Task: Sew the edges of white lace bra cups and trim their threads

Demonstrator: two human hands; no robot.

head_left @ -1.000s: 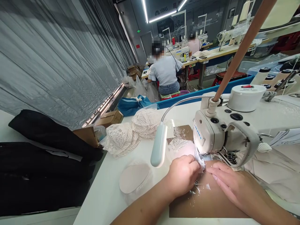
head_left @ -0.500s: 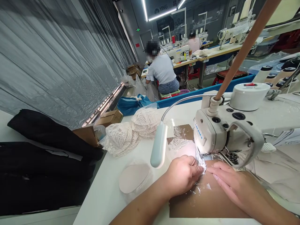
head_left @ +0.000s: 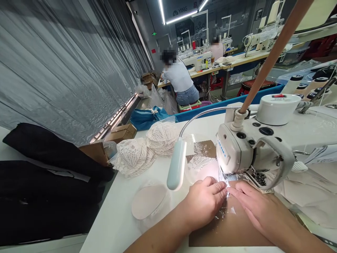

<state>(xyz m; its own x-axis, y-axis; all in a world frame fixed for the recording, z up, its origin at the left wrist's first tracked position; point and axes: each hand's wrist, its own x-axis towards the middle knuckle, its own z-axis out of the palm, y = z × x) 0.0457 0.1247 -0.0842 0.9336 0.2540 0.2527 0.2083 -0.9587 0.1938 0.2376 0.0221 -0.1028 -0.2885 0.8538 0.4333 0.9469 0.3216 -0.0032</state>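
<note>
A white lace cup piece (head_left: 204, 168) lies under the head of the sewing machine (head_left: 233, 147), its near edge running toward me. My left hand (head_left: 207, 196) is closed, thumb and fingers pinching that lace edge just in front of the needle area. Beside it my right hand (head_left: 252, 202) lies with fingers stretched, its fingertips touching the lace edge and the brown board (head_left: 226, 233) below. White scraps and bits of clear film are scattered on the board. The needle and presser foot are mostly hidden behind the machine head and my fingers.
A gooseneck lamp (head_left: 177, 165) hangs left of the machine head. Stacked lace cups (head_left: 135, 156) lie at the table's back left; a beige oval pad (head_left: 149, 202) sits nearer. Beige fabric (head_left: 308, 193) is at right. Beyond, a person (head_left: 180, 79) sits at another machine.
My right hand has shifted left, so its fingertips now meet the left hand at the lace edge. My left hand keeps its pinch, and the view has moved slightly.
</note>
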